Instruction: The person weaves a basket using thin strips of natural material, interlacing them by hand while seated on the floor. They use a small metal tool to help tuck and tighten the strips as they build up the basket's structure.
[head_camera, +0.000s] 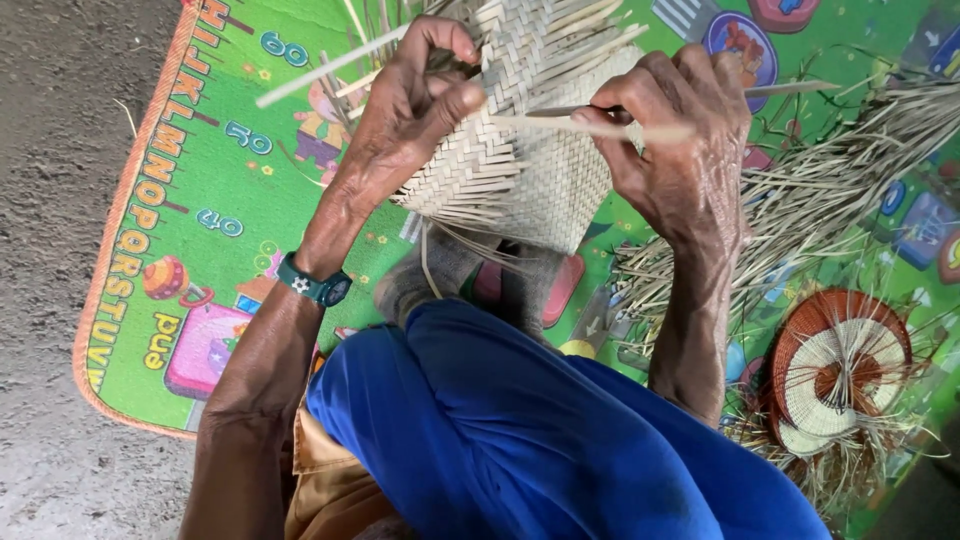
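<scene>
The woven basket (520, 150) sits between both hands, held up above the person's lap over blue cloth (520, 430). Its lower body is a tight, even plait of pale flat strips, closed all round as far as this view shows, so that part looks finished. The top is another matter: loose strip ends (400, 30) stick up and out past the rim, unwoven and untrimmed, and a few thin strands hang from the bottom edge. By my reading the walls are largely up and the rim is what remains to be worked and closed.

The left hand (415, 100) is clenched on the upper left edge of the basket, thumb pressed against the weave and fingers curled over the rim. The right hand (680, 130) pinches 1 long pale strip (600, 127) that lies across the front of the basket, with its fingers closed on it. A slim dark tool seems to run under those fingers, though I cannot tell what it is.

A green watch (318, 287) sits on the left wrist. Beneath everything lies a bright green play mat (200, 200) on a grey floor (50, 200). To the right a heap of loose strips (850, 170) is spread out, and near it lies a round coiled piece (840, 365) in reddish brown and white, its fringe ends also free.
</scene>
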